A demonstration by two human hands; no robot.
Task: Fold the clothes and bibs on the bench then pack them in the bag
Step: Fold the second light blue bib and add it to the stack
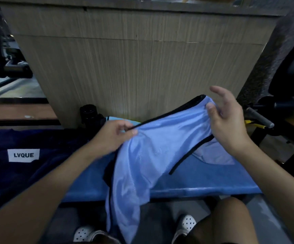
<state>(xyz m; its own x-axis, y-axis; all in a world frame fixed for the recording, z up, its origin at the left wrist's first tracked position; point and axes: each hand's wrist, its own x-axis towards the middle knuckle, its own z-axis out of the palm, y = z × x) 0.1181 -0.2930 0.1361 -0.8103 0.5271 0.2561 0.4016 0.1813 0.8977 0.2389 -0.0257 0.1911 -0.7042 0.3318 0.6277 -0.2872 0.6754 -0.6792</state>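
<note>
A light blue mesh bib (142,164) with black trim is lifted above the blue bench (204,184), its lower part hanging over the bench's front edge toward the floor. My left hand (114,136) pinches the bib's black-trimmed top edge between thumb and fingers. My right hand (228,117) holds the bib's raised right corner with the thumb, the other fingers spread loosely above it. A dark navy bag (37,155) with a white "LVQUE" label lies on the bench at the left. A second light blue piece (213,155) lies on the bench under the bib's right side.
A tall wood-grain panel (133,67) stands right behind the bench. A black cylindrical object (90,113) sits at its foot. Gym equipment with a grey handle (260,117) stands at the right, dark metal bars at the left. My white perforated shoes (186,224) are below the bench.
</note>
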